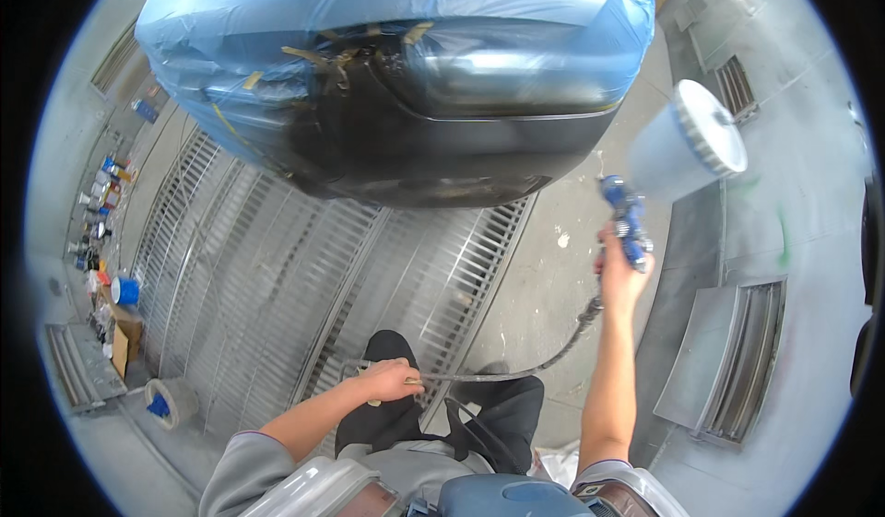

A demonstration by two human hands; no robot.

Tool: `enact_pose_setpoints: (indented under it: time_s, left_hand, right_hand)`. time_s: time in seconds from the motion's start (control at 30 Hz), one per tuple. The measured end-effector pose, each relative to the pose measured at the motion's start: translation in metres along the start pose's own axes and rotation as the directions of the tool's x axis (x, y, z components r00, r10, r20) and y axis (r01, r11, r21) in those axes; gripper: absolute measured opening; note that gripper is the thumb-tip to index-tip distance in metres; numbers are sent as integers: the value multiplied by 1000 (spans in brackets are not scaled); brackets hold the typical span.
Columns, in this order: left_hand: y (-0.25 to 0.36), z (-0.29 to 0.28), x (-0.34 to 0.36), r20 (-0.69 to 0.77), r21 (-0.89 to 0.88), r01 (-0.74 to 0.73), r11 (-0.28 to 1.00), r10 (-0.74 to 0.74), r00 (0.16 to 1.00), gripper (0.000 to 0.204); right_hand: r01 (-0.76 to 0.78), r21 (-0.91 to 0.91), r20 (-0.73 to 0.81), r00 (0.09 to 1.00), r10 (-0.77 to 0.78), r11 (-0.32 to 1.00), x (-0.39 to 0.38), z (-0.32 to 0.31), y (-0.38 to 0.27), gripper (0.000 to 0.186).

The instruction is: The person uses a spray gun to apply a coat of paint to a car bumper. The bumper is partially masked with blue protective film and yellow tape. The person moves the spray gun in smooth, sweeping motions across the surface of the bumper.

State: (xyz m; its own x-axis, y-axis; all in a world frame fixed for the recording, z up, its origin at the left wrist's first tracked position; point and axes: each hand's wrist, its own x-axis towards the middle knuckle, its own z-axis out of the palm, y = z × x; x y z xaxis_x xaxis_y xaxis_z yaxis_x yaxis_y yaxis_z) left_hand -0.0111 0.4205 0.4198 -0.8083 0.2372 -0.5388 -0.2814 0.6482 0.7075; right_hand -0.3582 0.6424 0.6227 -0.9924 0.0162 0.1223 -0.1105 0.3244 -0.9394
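Note:
A blue spray gun is gripped in my right hand, held out at the right. On its top sits a large translucent paint cup with a white lid, tilted to the right. A dark air hose runs from the gun's handle across my legs. My left hand is closed round this hose, low in front of my body. Ahead stands a car bumper in dark grey, apart from the gun. Blue masking film wraps the car above it, held by yellow tape.
Metal floor grating lies below, beside a concrete strip. Along the left wall are several cans, a blue bucket, a cardboard box and a round bin. A wall vent is on the right.

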Motion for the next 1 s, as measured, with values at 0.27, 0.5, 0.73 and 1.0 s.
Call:
enact_pose_setpoints:
  time_s: [0.27,0.5,0.73,1.0]
  left_hand:
    - [28,-21,-138,49,-41,175,984,-173,984,37]
    - [46,-17,-163,-17,-108,198,974,-201,979,36]
    - [87,7,-132,-39,-134,161,978,-168,985,34]
    - [132,-3,-81,-37,-139,49,989,-55,998,34]
  right_hand:
    - [-95,-9,532,843,85,995,-92,125,-88,40]
    - [-5,233,623,768,-145,972,-96,192,-114,26]
    - [-239,-61,508,828,236,969,-48,100,-78,19]
    - [-174,-52,156,971,180,983,52,-41,-51,32]
